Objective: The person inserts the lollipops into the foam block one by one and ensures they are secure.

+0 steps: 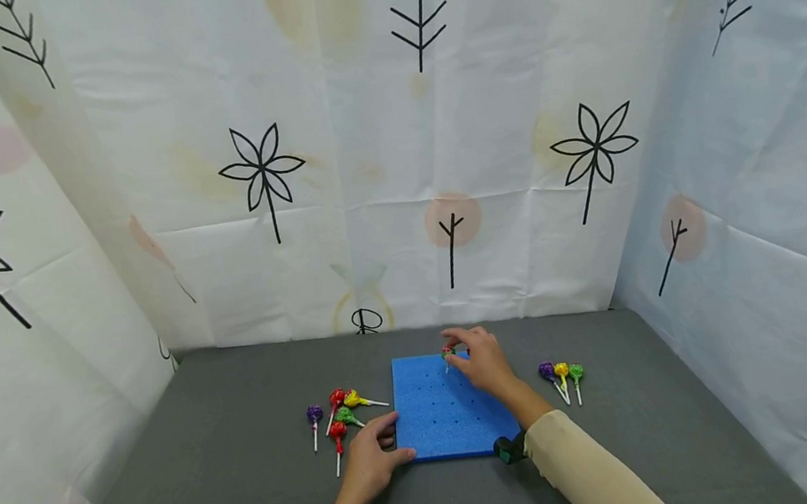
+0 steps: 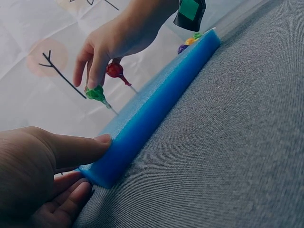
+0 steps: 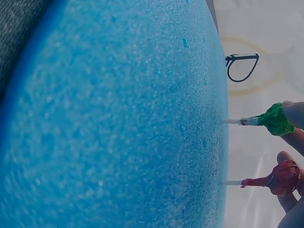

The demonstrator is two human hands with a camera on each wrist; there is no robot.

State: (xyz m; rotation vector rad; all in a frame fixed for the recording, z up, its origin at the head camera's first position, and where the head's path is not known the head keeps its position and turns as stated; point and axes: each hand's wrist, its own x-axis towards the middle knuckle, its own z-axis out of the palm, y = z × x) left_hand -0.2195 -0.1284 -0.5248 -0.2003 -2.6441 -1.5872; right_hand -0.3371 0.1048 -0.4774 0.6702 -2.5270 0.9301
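Two lollipops — green [image 2: 96, 93] and red [image 2: 115, 71] — upright, sticks in far edge of blue foam board [image 1: 448, 415] on grey counter [image 1: 659, 422]. Right hand [image 1: 483, 360] pinching green one; left hand [image 1: 370, 460] gripping board's near-left corner.

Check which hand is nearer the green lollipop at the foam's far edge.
Right. The right hand pinches the green lollipop over the blue foam board; the left hand holds the board's near left corner.
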